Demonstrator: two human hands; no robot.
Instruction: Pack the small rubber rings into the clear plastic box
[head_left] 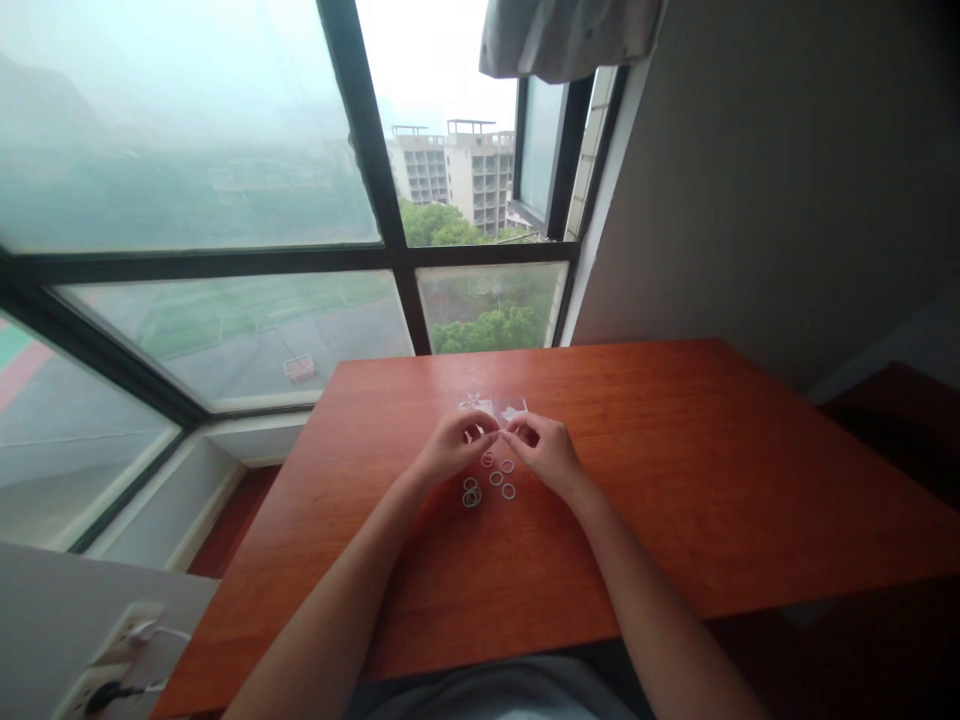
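Note:
My left hand (454, 446) and my right hand (549, 450) meet tip to tip above the middle of the table. Thumb and fingers of both are closed in a pinch. Between the fingertips shows a small pale thing (502, 431), too small and too covered for me to tell its shape. Just below on the wood lie several thin rings, such as a pale ring (508, 491) at the right and overlapping rings (472, 497) at the left. Behind the fingers is a clear plastic packet or box (517, 404), partly hidden, with more small pale pieces about it.
The reddish-brown wooden table (675, 450) reaches far to the right. A dark-framed window (397, 255) rises behind it and to the left. At lower left, a wall socket (135, 632) holds plugs with cords. A grey curtain (570, 40) hangs at the top.

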